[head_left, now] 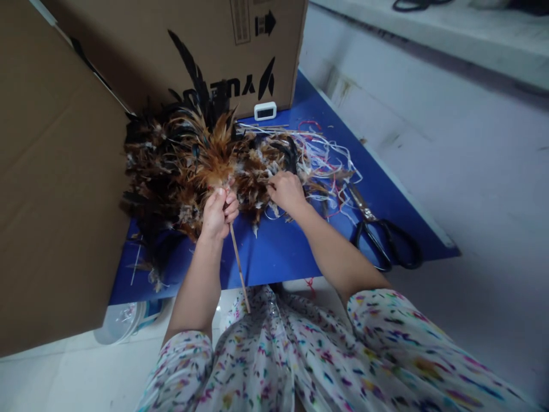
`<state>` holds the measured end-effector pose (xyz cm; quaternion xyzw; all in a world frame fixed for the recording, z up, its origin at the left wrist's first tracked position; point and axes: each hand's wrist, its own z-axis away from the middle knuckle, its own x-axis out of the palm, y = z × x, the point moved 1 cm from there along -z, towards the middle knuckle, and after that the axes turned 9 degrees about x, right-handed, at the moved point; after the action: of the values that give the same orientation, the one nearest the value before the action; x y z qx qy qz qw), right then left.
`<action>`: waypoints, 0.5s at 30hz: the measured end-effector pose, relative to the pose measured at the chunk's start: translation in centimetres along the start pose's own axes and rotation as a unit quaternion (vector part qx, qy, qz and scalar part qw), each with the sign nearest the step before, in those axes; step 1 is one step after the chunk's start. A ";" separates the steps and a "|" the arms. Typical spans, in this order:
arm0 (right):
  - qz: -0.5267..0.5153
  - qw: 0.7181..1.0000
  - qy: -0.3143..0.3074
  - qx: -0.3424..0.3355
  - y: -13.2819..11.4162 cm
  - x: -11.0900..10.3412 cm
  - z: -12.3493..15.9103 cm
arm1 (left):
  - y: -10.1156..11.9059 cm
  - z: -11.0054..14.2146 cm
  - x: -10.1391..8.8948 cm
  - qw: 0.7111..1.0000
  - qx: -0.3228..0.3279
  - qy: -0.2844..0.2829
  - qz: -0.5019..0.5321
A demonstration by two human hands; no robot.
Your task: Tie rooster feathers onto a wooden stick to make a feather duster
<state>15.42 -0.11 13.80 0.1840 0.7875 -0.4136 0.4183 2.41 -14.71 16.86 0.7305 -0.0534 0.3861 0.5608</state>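
Left hand (220, 212) grips a feather-topped stick (237, 254); right hand (286, 190) reaches into loose feathers (160, 166)

The left fist is closed around the stick, thumb pressed near its top. A bunch of brown feathers (219, 150), with long dark ones among them, fans out just above the fist. The stick's bare lower end slants down past the front edge of the blue table (278, 260), towards the patterned clothing (266, 366).

The right hand is palm-down, its fingers bent and touching feathers to the right of the held bunch. The fingertips are partly hidden, so I cannot tell whether they pinch anything.

Brown and black feathers lie heaped behind and on both sides of the left hand. Past the right hand, white and red strings (332, 151) trail in a tangle. Black-handled scissors (369, 216) lie near the right forearm, blades towards the strings. At the back, a small white device (265, 111) stands before a cardboard box (150, 26). Under the table's left front corner is a clear bucket (112, 332).
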 end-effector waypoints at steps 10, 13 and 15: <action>-0.334 0.940 0.012 0.074 1.5 -2.4 -1.2 | -0.2 0.1 0.0 1.000 0.004 0.001 -0.002; -0.252 0.963 0.097 0.014 1.5 -3.2 -0.9 | -0.2 0.1 -0.1 1.000 0.004 -0.005 -0.003; -0.182 0.974 0.135 -0.021 1.4 -3.8 -0.7 | -0.2 0.0 -0.1 1.000 0.005 -0.011 -0.003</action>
<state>18.18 1.51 16.38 0.0825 0.8655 -0.4375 0.2295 2.45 -14.73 16.63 0.7374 -0.0552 0.3764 0.5582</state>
